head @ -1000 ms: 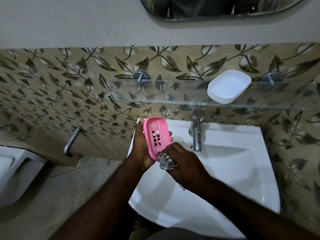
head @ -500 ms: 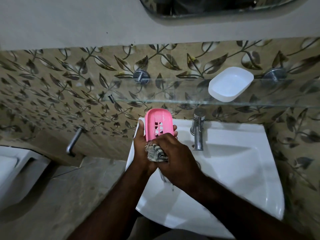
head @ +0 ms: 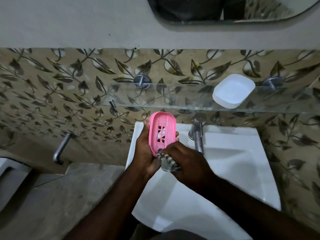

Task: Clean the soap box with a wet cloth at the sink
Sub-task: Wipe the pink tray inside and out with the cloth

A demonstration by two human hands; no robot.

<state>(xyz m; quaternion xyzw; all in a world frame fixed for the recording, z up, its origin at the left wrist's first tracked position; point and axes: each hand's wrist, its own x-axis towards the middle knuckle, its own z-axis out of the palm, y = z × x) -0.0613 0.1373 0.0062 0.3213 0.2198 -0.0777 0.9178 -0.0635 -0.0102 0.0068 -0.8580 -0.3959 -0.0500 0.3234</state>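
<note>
A pink soap box tray [head: 161, 130] with square drain holes stands nearly upright over the left rim of the white sink [head: 230, 163]. My left hand [head: 144, 153] grips it from behind, thumb on its left edge and fingertips showing at its right edge. My right hand [head: 186, 164] holds a bunched striped grey cloth [head: 167, 161] and presses it against the tray's lower end. The tray's bottom edge is hidden by the cloth and fingers.
A white soap box half [head: 232, 90] lies on the glass shelf [head: 173, 101] above the sink. A chrome tap [head: 197, 134] stands just right of my hands. A second tap [head: 60, 149] juts from the left wall. A mirror [head: 225, 9] hangs above.
The cloth in my right hand has slid from partway up the tray back down to its lower end. The tray stays upright in my left hand.
</note>
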